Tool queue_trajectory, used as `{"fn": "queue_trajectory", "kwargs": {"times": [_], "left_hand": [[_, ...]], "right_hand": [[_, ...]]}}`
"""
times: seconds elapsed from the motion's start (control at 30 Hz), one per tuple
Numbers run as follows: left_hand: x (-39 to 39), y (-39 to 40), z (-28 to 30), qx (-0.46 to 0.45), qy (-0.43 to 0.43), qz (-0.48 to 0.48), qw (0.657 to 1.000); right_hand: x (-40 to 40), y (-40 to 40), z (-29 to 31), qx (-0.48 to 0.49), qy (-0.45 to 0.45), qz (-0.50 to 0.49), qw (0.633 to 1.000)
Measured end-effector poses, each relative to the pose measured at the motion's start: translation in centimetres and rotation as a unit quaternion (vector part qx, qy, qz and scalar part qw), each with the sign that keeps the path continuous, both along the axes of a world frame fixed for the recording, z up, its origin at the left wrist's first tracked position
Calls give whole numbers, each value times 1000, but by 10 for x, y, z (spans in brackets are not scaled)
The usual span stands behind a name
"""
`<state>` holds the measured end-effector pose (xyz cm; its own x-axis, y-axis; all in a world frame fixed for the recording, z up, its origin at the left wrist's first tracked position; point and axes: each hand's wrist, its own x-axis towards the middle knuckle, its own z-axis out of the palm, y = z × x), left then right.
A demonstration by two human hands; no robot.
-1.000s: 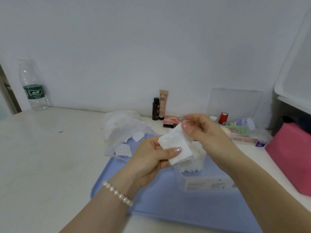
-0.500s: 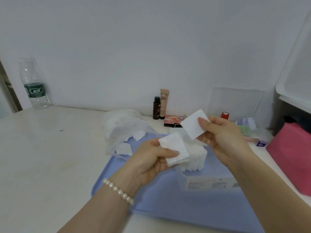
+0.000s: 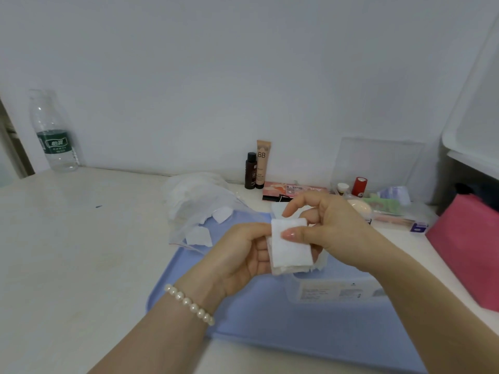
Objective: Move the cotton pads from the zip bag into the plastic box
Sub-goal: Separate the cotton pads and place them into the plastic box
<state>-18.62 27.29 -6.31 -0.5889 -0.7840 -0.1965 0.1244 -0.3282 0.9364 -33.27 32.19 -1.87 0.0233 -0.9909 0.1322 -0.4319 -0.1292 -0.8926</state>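
My left hand [image 3: 243, 255] holds a small stack of white square cotton pads [image 3: 290, 248] upright above the clear plastic box [image 3: 334, 288]. My right hand [image 3: 326, 230] pinches the front pad of that stack with thumb on its face, index finger raised. The box stands on a blue tray [image 3: 270, 327] and has pads in it, mostly hidden behind my hands. The clear zip bag [image 3: 197, 203] lies crumpled at the tray's far left corner, with a few loose pads [image 3: 199, 236] at its mouth.
A water bottle [image 3: 54, 136] stands far left by the wall. Behind the tray stand a dark bottle [image 3: 250, 171] and a BB tube [image 3: 262, 163], with a pink palette [image 3: 294, 190] and small cosmetics to their right. A pink bag [image 3: 469, 249] sits at the right.
My right hand had lifted one pad away and up from the stack. Now it has come back down and pinches the front of the stack held by my left hand.
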Motion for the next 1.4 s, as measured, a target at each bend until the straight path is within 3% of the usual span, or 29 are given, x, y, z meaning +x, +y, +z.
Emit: {"fn": "queue_trajectory", "kwargs": {"times": [0.37,0.6,0.73,1.0,1.17,1.3,1.4], "left_hand": [[1,0,0,-11,0,6,1000],[2,2,-3,-42,25,-34,998],[3,4,0,-75,1,-31,997],[-1,13,3,-113,-29,-26,993],[-3,5,1,-112,43,113,986],[-6,2,-6,-153,-16,134,979],[-8,4,-9,-174,-63,116,976]], "right_hand": [[4,3,1,16,72,-17,997],[1,-1,0,-48,142,-70,986],[-6,0,3,10,87,-63,994],[-10,4,7,72,133,0,989],[-37,7,23,42,54,-120,990],[-66,2,19,54,197,-265,942],[-68,-7,0,129,264,-288,911]]}}
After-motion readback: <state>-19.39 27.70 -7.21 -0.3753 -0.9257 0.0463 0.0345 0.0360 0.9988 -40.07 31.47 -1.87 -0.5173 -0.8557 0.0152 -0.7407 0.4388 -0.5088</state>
